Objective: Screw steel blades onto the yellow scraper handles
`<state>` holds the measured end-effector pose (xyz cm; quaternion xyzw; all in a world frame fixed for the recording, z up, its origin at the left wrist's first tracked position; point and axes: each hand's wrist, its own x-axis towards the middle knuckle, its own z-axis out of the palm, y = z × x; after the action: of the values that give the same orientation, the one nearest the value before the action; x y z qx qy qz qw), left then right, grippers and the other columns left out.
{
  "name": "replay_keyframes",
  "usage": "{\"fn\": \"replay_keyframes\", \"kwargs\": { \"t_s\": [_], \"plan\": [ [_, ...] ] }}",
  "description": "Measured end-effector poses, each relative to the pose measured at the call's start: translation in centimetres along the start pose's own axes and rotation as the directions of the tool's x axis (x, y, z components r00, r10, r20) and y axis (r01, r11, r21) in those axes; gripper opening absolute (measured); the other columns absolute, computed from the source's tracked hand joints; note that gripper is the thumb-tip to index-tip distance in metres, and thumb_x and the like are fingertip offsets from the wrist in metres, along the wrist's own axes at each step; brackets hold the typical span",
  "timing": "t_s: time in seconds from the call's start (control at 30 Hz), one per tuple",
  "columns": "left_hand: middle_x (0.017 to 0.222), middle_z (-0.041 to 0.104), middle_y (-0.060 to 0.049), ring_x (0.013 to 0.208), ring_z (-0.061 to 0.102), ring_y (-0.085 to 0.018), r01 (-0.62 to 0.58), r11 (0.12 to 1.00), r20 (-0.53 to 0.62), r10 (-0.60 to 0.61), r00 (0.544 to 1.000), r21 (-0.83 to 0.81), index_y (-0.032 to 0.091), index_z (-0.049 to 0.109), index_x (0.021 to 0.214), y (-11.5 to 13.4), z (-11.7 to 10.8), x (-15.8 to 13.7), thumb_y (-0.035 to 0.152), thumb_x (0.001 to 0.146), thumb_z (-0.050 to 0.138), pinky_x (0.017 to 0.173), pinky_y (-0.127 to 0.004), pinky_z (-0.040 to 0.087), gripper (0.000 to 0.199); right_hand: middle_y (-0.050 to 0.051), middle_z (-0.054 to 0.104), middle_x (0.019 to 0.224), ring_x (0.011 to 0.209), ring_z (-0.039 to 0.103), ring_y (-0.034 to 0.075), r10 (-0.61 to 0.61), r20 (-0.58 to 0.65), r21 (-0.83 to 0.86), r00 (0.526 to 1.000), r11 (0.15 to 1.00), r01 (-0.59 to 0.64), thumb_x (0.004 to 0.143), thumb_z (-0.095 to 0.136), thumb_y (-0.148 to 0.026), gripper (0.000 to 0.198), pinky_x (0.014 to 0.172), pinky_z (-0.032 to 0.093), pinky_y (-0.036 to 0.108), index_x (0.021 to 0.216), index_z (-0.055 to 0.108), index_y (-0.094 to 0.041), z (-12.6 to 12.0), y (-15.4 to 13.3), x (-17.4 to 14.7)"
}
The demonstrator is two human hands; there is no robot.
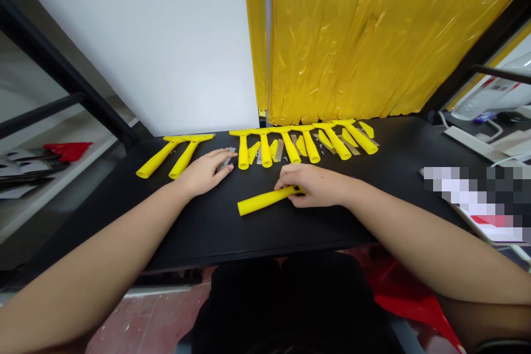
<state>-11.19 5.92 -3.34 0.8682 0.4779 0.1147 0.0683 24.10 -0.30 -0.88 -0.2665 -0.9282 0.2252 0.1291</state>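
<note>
My right hand (pixel 318 185) is closed around the head end of a yellow scraper handle (pixel 261 201), whose hollow grip points left, low over the black table. Fingers hide most of its head. My left hand (pixel 205 171) lies at the table with fingers stretched and thumb apart, reaching over small grey metal plates (pixel 226 161); whether it presses on them is partly hidden. Just right of those fingers begins a row of several yellow scraper handles (pixel 244 154), with yellow blade covers (pixel 301 145) and metal blades (pixel 279 149) between them.
Two more yellow scraper handles (pixel 182 159) lie at the table's left. Behind the black table (pixel 199 232) stand a white panel (pixel 166 38) and yellow plastic sheeting (pixel 352 38). Black frame bars (pixel 62 50) flank the left side. A pixelated flat object (pixel 477 204) is at right.
</note>
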Motion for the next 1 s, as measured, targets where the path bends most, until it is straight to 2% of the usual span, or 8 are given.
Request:
{"fn": "replay_keyframes", "kwargs": {
  "t_s": [0.2,0.4,0.57,0.77,0.87,1.0],
  "plan": [
    [0.164,0.054,-0.013,0.152,0.052,-0.033,0.045,0.998,-0.019,-0.045,0.999,-0.044,0.023,0.07,0.144,0.4,0.6,0.6,0.06,0.106,0.044,0.129,-0.052,0.04,0.059,0.008,0.069,0.108,0.102,0.069,0.025,0.004,-0.003,-0.005,1.0,1.0,-0.004,0.084,0.067,-0.007,0.037,0.093,0.056,0.038,0.118,0.075,-0.019,-0.3,-0.2,0.0],
    [0.153,0.058,-0.013,0.144,0.058,-0.034,0.058,0.998,-0.064,-0.06,0.996,-0.035,0.026,0.071,0.144,1.1,1.1,1.3,0.059,0.105,0.047,0.126,-0.053,0.043,0.056,0.009,0.069,0.109,0.102,0.068,0.024,0.005,0.01,-0.006,1.0,1.0,-0.004,0.085,0.067,-0.007,0.037,0.093,0.055,0.038,0.119,0.075,-0.018,-0.4,-0.2,0.0],
    [0.15,0.059,-0.012,0.14,0.061,-0.034,0.034,0.999,-0.083,-0.032,0.996,0.013,0.028,0.075,0.135,1.2,1.4,1.5,0.055,0.105,0.048,0.124,-0.055,0.045,0.049,0.009,0.07,0.109,0.101,0.069,0.024,0.01,0.005,-0.008,1.0,1.0,-0.01,0.085,0.067,-0.007,0.037,0.092,0.055,0.037,0.119,0.075,-0.019,-0.3,-0.2,0.0],
    [0.146,0.062,-0.013,0.14,0.061,-0.032,0.009,0.999,-0.087,-0.013,0.996,-0.05,0.026,0.076,0.118,1.4,1.0,0.8,0.055,0.104,0.05,0.122,-0.051,0.048,0.041,0.008,0.07,0.109,0.1,0.069,0.025,0.007,0.0,-0.006,1.0,1.0,-0.007,0.085,0.067,-0.007,0.036,0.091,0.055,0.037,0.117,0.075,-0.02,-0.4,-0.3,-0.1],
    [0.14,0.064,-0.013,0.136,0.062,-0.032,0.054,0.996,-0.107,-0.061,0.992,-0.068,0.025,0.073,0.112,2.2,1.1,0.8,0.054,0.102,0.053,0.12,-0.051,0.049,0.036,0.008,0.069,0.108,0.099,0.069,0.024,0.009,0.009,-0.01,1.0,1.0,-0.009,0.083,0.066,-0.006,0.036,0.091,0.055,0.037,0.115,0.074,-0.02,-0.4,-0.3,0.0],
    [0.135,0.063,-0.013,0.125,0.066,-0.034,0.129,0.99,-0.116,-0.135,0.984,-0.059,0.026,0.071,0.115,3.3,1.4,1.4,0.051,0.1,0.055,0.114,-0.054,0.052,0.033,0.008,0.069,0.107,0.098,0.068,0.024,0.02,0.014,-0.002,1.0,1.0,-0.02,0.083,0.067,-0.006,0.035,0.09,0.054,0.037,0.115,0.075,-0.018,-0.5,-0.3,0.0]
  ]
}}
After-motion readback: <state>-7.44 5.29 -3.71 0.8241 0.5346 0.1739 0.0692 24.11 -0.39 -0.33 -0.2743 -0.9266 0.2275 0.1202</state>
